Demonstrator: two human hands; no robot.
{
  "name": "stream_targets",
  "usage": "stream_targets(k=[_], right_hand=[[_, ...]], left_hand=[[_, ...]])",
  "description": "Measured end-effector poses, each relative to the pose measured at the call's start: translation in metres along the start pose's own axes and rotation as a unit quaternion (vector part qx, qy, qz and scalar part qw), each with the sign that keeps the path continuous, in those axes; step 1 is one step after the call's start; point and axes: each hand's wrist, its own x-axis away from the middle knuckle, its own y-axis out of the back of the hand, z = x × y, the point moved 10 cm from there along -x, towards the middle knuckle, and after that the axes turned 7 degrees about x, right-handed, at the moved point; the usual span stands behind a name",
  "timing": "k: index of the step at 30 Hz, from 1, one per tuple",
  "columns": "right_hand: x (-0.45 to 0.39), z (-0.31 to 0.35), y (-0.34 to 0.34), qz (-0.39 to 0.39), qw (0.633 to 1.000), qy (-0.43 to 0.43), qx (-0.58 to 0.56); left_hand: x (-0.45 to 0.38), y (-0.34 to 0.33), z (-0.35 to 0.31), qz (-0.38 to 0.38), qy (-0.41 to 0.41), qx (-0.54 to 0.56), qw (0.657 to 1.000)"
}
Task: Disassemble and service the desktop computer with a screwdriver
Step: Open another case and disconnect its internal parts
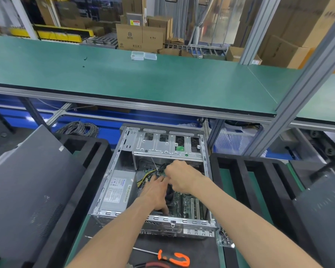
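The open desktop case (pixel 112 176) lies on its side in front of me, with the power supply (pixel 117 192) at its left and the green motherboard (pixel 184 205) at its right. Both hands are inside it. My left hand (pixel 155 192) rests flat over the fan area, fingers spread toward a bundle of black cables (pixel 161 169). My right hand (pixel 179 176) is closed, pinching those cables near the drive cage (pixel 168 146). An orange-and-black screwdriver (pixel 168 257) lies untouched on the mat near the front edge.
A removed grey side panel (pixel 27 182) leans at the left over black foam trays (pixel 85 182); more foam trays (pixel 255 182) and another panel (pixel 321 206) sit at the right. Loose screws (pixel 224 237) lie by the case's corner. A green shelf (pixel 143 80) carries small clear boxes (pixel 143 55).
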Motion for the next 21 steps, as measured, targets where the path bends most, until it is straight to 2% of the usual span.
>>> stream_targets(k=[3, 5, 7, 10, 12, 14, 16, 21], right_hand=[[0.001, -0.001, 0.001, 0.018, 0.998, 0.057, 0.024], [0.004, -0.015, 0.003, 0.018, 0.998, 0.062, 0.005], [0.007, -0.034, 0.003, 0.003, 0.998, 0.021, -0.053], [0.014, -0.049, -0.001, -0.063, 0.982, -0.066, -0.165], [0.011, -0.051, -0.003, -0.070, 0.980, -0.119, -0.140], [0.005, -0.046, -0.004, -0.040, 0.987, -0.136, -0.076], [0.001, -0.031, 0.000, -0.025, 0.993, -0.101, -0.052], [0.003, 0.006, 0.001, 0.000, 0.998, 0.052, 0.024]], left_hand=[[0.000, -0.001, -0.001, 0.006, 0.002, -0.006, 1.000], [0.001, 0.000, 0.000, 0.005, 0.006, -0.008, 1.000], [0.001, 0.001, 0.000, 0.006, 0.007, -0.006, 1.000], [0.000, 0.000, 0.000, 0.007, 0.009, -0.001, 1.000], [0.000, 0.001, 0.000, 0.005, 0.009, 0.002, 1.000], [-0.001, 0.000, 0.000, 0.005, 0.008, 0.002, 1.000], [-0.001, 0.000, 0.001, 0.003, 0.007, 0.006, 1.000], [-0.001, -0.003, 0.002, 0.005, 0.005, 0.015, 1.000]])
